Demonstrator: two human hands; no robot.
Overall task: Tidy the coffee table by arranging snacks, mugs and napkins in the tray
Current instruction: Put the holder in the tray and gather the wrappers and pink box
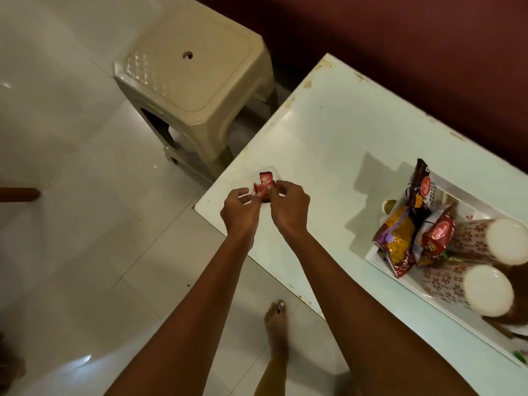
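A small red snack packet point(264, 184) is pinched between my left hand point(240, 211) and my right hand point(290, 208), just above the near left corner of the pale coffee table point(320, 132). At the right, a white tray point(380, 262) holds a dark brown snack packet point(421, 185), a purple-and-yellow packet point(395, 235) and a red packet point(437, 237), all leaning together. Two patterned mugs point(505, 241) point(487, 290) lie on their sides in the tray, white openings facing me. No napkins are clearly visible.
A beige plastic stool point(197, 81) stands on the white tiled floor beyond the table's left edge. A dark red wall point(400, 38) runs behind the table. My bare foot point(275, 324) is on the floor by the table's near edge.
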